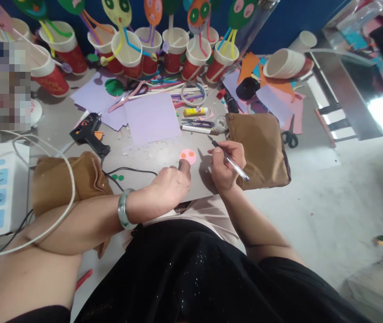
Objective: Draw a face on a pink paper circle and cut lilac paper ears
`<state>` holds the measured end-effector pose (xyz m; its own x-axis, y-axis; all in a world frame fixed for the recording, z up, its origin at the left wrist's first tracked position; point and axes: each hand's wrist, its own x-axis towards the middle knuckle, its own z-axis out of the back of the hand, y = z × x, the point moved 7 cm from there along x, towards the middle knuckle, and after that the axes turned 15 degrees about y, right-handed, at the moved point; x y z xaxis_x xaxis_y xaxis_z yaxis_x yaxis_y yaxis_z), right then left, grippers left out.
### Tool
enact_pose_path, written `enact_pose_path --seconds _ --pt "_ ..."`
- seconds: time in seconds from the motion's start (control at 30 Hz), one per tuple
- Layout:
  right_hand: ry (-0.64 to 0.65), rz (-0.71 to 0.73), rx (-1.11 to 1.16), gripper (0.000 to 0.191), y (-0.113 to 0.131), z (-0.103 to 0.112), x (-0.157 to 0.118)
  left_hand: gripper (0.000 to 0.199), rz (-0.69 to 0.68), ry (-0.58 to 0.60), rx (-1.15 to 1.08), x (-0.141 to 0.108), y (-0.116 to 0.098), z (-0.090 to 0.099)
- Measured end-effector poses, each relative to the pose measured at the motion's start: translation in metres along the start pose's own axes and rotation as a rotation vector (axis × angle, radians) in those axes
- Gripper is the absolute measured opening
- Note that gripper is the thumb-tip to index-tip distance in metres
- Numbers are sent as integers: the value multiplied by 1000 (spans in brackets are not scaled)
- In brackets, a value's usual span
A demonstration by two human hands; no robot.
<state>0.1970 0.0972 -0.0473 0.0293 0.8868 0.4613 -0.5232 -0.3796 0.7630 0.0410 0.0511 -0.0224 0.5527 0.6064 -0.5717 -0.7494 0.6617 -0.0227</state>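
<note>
My left hand [173, 186] is closed, its fingers curled, with fingertips on the lower edge of a small pink paper disc [188, 153]. Two orange dots sit on the disc, which lies against the table. A green bangle is round my left wrist. In my right hand [227, 168] is a pen [237, 169], gripped between thumb and fingers. Its dark tip points up and to the left, above the table and apart from the disc. Two small green discs [118, 177] lie left of my left hand.
Red-and-white paper cups [127, 56] with paper faces line the back. A black glue gun [90, 134], lilac sheets [153, 117], a yellow glue stick [196, 111] and thread snips [198, 123] lie in front. Brown cloth bundles [258, 150] flank my hands; a power strip [3, 188] is far left.
</note>
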Motion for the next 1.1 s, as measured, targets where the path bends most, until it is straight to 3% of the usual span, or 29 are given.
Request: enact_pose_path --seconds 0.3,0.57,0.87,1.1 --pt "105 3 78 13 5 -6 1 53 23 8 -4 2 1 -3" --pt "338 -22 -32 10 13 -15 2 59 42 6 -18 3 0 -5" --pt "459 30 -139 9 24 -23 5 62 37 -1 -58 4 -1 -7" --pt "477 78 -145 7 29 -25 6 66 43 10 -67 5 -1 -9"
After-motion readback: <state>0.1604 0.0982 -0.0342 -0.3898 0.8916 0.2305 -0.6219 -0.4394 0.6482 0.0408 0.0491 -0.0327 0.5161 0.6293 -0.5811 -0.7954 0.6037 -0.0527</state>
